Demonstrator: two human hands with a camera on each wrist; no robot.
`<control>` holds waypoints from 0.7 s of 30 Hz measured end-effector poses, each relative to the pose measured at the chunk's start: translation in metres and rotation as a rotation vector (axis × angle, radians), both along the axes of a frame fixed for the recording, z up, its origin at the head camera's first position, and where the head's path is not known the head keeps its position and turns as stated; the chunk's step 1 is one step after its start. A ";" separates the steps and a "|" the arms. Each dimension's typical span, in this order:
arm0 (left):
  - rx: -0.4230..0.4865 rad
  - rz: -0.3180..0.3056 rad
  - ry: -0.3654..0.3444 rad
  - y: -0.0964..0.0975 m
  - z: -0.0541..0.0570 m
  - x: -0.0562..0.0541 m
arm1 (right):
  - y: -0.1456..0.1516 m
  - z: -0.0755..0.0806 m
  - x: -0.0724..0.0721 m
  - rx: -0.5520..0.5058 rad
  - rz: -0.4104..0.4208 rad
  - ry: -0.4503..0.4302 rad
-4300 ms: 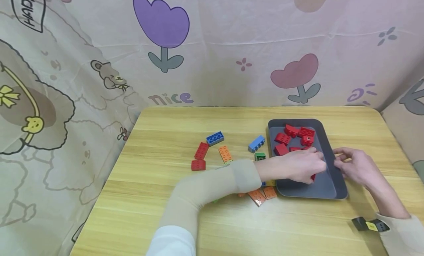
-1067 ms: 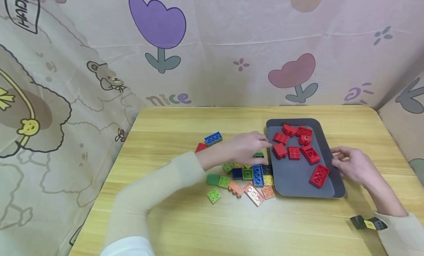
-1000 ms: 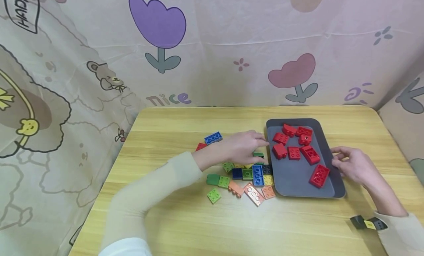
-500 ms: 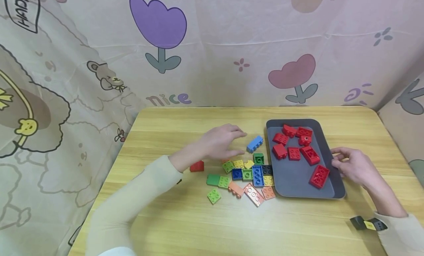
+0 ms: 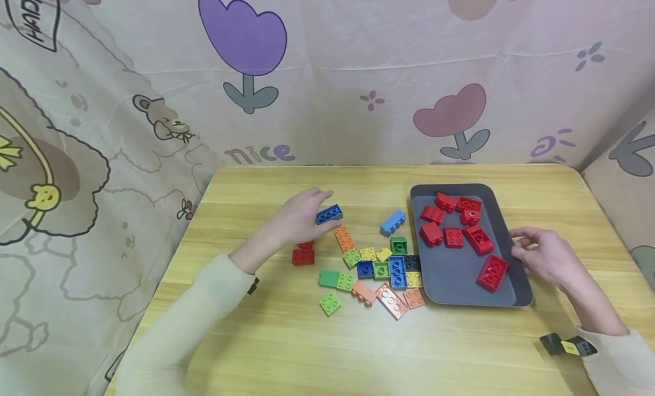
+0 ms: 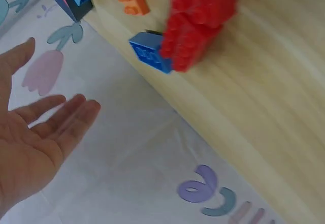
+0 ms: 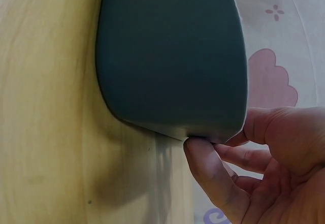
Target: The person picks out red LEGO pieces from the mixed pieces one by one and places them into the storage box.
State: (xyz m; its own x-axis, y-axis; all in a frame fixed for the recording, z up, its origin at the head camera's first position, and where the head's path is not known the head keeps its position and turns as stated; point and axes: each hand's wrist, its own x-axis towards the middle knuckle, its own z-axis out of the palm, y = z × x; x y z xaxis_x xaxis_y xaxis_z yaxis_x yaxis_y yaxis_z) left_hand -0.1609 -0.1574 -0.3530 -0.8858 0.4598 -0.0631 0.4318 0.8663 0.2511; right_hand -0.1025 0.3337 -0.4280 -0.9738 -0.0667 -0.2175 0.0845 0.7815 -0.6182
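My left hand (image 5: 303, 215) hovers with spread fingers over the left side of the toy bricks, and nothing is in it. A dark blue brick (image 5: 329, 214) shows between its thumb and fingers. Under the hand and wrist, two red bricks (image 5: 303, 256) lie on the table, one of them mostly hidden. In the left wrist view, the open fingers (image 6: 76, 117) are apart from the blue brick (image 6: 150, 51) and red bricks (image 6: 195, 21). My right hand (image 5: 544, 256) holds the grey tray (image 7: 172, 56) by its right edge, fingertips at the rim. Several red bricks (image 5: 453, 237) lie inside the tray.
Left of the tray, loose bricks lie close together: a light blue brick (image 5: 393, 222), a green brick (image 5: 399, 246), an orange brick (image 5: 344, 238), a lime brick (image 5: 330, 304) and others. The wooden table (image 5: 327, 356) ends at a printed cloth (image 5: 327, 100) behind.
My left hand set a red brick into the tray, let go, and moved left over the bricks to the dark blue and red ones. My right hand stayed at the tray's edge.
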 end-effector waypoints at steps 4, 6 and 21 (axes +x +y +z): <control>-0.018 0.136 -0.039 -0.015 -0.009 0.001 | 0.000 -0.001 0.000 -0.003 0.003 0.006; -0.024 0.199 -0.061 -0.022 -0.013 0.001 | 0.000 -0.001 0.000 -0.005 0.003 0.009; -0.020 0.359 -0.150 -0.036 -0.047 0.001 | 0.000 -0.001 0.000 0.008 0.005 0.014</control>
